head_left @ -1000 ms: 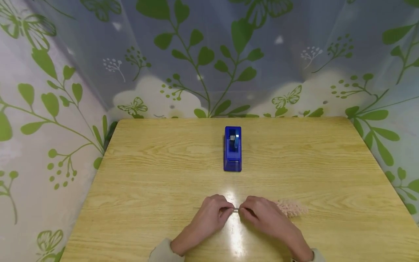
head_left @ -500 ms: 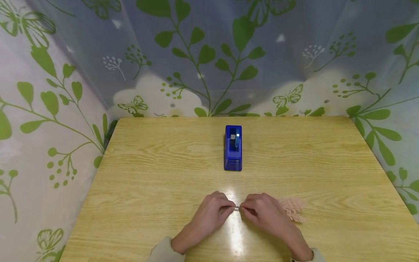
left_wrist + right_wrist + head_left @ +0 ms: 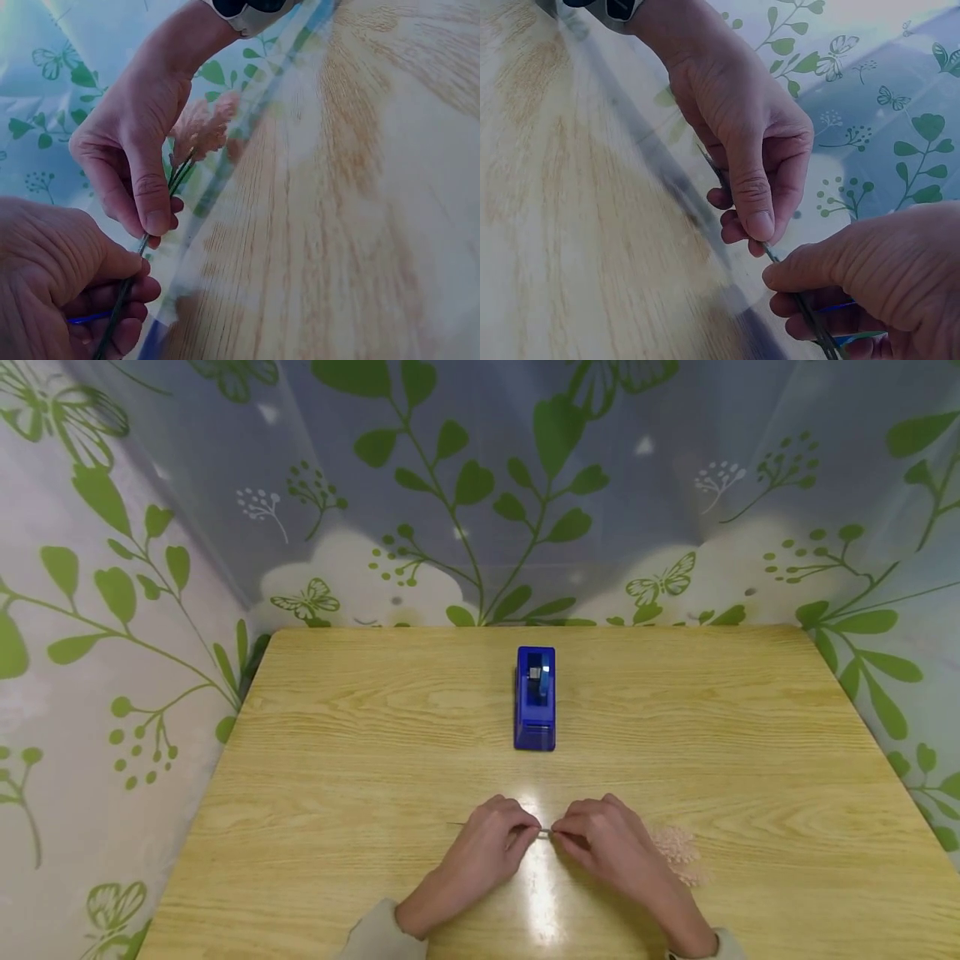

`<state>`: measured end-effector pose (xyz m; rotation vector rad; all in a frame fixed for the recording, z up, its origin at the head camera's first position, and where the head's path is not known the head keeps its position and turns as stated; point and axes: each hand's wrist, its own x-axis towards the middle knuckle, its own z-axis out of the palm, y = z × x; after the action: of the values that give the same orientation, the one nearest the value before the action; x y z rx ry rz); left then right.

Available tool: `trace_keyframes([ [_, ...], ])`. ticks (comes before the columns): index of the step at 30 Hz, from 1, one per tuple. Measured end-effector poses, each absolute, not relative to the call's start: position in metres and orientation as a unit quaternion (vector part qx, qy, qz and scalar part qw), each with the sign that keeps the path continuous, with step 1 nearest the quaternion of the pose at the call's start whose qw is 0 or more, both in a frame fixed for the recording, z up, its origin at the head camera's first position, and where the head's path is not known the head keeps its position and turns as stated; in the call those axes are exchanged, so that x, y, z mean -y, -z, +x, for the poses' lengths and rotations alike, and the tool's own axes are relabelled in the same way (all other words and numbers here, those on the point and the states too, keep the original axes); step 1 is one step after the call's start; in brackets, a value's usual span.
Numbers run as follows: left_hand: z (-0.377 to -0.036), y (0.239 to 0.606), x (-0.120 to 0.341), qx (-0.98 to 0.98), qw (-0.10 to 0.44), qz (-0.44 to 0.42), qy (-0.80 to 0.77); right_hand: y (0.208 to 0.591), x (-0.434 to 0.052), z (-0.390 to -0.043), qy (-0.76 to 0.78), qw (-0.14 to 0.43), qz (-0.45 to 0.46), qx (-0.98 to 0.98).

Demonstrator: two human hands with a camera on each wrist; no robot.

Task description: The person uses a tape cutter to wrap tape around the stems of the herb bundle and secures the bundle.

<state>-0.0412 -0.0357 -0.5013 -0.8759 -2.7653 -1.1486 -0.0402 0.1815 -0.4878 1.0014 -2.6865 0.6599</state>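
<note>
On the wooden worktop (image 3: pixel 360 752), behind which a blue tape dispenser (image 3: pixel 536 699) is standing, a thin green stem (image 3: pixel 132 264) with a pink plume (image 3: pixel 204 127) is being pinched by the curled fingers of the left hand (image 3: pixel 487 847) and right hand (image 3: pixel 607 843), just above its near edge.

Glossy wood-grain table (image 3: pixel 337 735), shiny blue plastic tape dispenser (image 3: pixel 535 702), fluffy pink plume (image 3: pixel 678 847) on a thin stem (image 3: pixel 124 289).

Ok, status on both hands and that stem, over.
Left hand and right hand both pinching the thin flower stem. Pink plume at right end, over the table. Tape dispenser behind, apart.
</note>
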Motion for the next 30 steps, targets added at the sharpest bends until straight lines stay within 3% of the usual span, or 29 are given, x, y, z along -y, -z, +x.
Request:
trace_keyframes([
  [6, -0.0434, 0.5056, 0.0372, 0.878, 0.048, -0.287, 0.38, 0.4892, -0.178, -0.0394, -0.227, 0.096, 0.327, 0.912],
  [13, -0.0434, 0.5053, 0.038, 0.876, 0.045, -0.289, 0.384, 0.4901, -0.1774, -0.0382, -0.224, 0.071, 0.321, 0.917],
  [30, -0.0416, 0.4995, 0.0367, 0.899, 0.006, -0.264, 0.349, 0.4929, -0.1804, -0.0423, -0.225, 0.138, 0.346, 0.9],
])
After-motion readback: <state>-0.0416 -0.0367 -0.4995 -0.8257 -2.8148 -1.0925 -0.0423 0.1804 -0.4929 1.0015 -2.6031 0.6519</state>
